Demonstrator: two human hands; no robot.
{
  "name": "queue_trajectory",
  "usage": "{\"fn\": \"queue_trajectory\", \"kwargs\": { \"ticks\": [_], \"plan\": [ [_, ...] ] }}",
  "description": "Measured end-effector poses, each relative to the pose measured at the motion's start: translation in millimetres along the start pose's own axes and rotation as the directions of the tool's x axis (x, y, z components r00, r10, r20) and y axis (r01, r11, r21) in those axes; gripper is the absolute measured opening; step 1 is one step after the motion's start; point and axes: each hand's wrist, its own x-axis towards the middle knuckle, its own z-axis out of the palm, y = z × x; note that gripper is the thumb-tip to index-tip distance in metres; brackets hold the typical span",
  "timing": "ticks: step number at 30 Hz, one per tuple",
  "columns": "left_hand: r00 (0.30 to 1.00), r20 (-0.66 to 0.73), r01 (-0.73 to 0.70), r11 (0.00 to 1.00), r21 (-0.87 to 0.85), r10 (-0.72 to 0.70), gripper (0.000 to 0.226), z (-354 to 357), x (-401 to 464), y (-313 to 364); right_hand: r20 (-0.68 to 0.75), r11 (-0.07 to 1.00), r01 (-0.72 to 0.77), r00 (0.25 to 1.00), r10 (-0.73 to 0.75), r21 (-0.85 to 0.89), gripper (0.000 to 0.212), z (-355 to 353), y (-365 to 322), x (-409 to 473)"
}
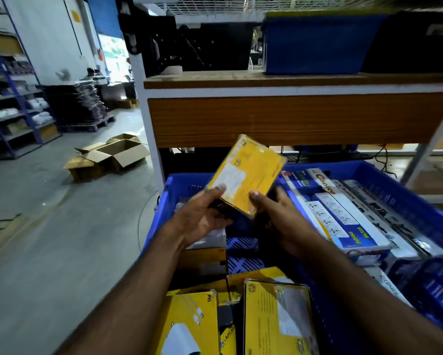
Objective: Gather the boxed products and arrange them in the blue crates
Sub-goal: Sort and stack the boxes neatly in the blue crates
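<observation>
I hold a yellow box (243, 175) up over the left blue crate (174, 190), tilted so its far corner points toward the wooden shelf panel (292, 119). My left hand (202, 216) grips its near left corner, thumb on the pale label; my right hand (279, 221) clamps the near right corner, thumb on the yellow face and fingers behind. Below the box the crate floor (243, 254) shows a bare patch of blue grid between a grey-topped box (205, 252) under my left wrist and the yellow boxes (274, 316) packed at the near end. To my right, the second blue crate (399, 198) stands just beside the first, filled with long white and blue boxes (338, 216) lying side by side. The shelf edge hangs close above the far rims of both crates. On my left the concrete floor (61, 226) is open, with flattened and open cartons (112, 155) well apart from the crates.
</observation>
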Motion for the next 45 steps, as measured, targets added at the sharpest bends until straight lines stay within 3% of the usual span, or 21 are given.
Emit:
{"fn": "queue_trajectory", "kwargs": {
  "ticks": [2,5,9,13,19,22,28,30,32,36,39,42,45],
  "plan": [
    [0.999,-0.049,-0.020,1.000,-0.012,0.019,0.070,-7.9,3.1,4.2,-0.020,0.992,0.121,0.992,-0.122,-0.030,0.060,-6.4,-8.9,0.7],
    [0.997,-0.035,-0.073,0.996,0.043,0.075,0.061,-13.5,2.5,5.4,-0.019,0.933,0.249,0.965,-0.263,-0.260,0.054,-10.1,-17.4,-4.6],
    [0.996,-0.059,-0.059,0.990,0.127,0.066,0.030,-14.6,1.8,-5.2,-0.183,0.915,0.170,0.951,-0.250,-0.366,0.046,-16.0,-15.0,-1.9],
    [0.997,-0.076,-0.004,0.991,0.137,0.014,0.017,-20.7,0.8,-8.4,-0.165,0.927,0.063,0.977,-0.132,-0.370,0.041,-20.7,-12.7,-0.8],
    [0.994,-0.104,0.052,0.982,0.183,-0.034,0.037,-20.0,-2.9,-10.7,-0.074,0.950,0.068,0.993,-0.095,-0.305,0.030,-19.7,-17.2,-3.7],
    [0.995,-0.090,0.060,0.965,0.255,-0.038,0.032,-24.9,-6.1,-6.9,-0.027,0.947,0.085,0.995,-0.098,-0.308,0.028,-20.1,-14.5,-5.2],
    [0.985,-0.129,-0.054,0.908,0.417,0.117,0.055,-23.5,-6.3,-2.1,0.024,0.917,0.123,0.992,-0.124,-0.379,0.030,-19.1,-15.4,-1.8],
    [0.968,-0.131,-0.113,0.837,0.536,0.214,0.045,-20.9,-7.5,2.0,0.057,0.885,0.154,0.988,-0.143,-0.439,0.030,-18.8,-13.5,-2.1],
    [0.943,-0.114,-0.153,0.712,0.685,0.312,0.045,-17.5,-9.5,7.8,0.131,0.786,0.230,0.973,-0.190,-0.574,0.030,-18.5,-12.5,-3.5],
    [0.922,-0.027,-0.170,0.465,0.869,0.387,0.088,-21.4,-20.2,24.3,0.269,0.636,0.324,0.945,-0.186,-0.700,0.031,-17.3,-12.8,-0.8],
    [0.966,0.043,-0.135,0.355,0.925,0.255,0.074,-23.2,-34.7,37.8,0.369,0.440,0.383,0.922,-0.120,-0.812,0.038,-13.4,-9.4,3.7],
    [0.999,0.050,-0.052,0.152,0.987,0.017,0.057,-17.0,-40.2,38.8,0.442,0.368,0.441,0.893,-0.086,-0.819,0.041,-0.9,-3.0,5.2],
    [1.000,-0.001,0.001,0.025,1.000,-0.031,0.054,-17.2,-37.1,32.8,0.516,0.239,0.522,0.852,-0.090,-0.819,0.044,13.0,5.8,7.7]
  ]
}}
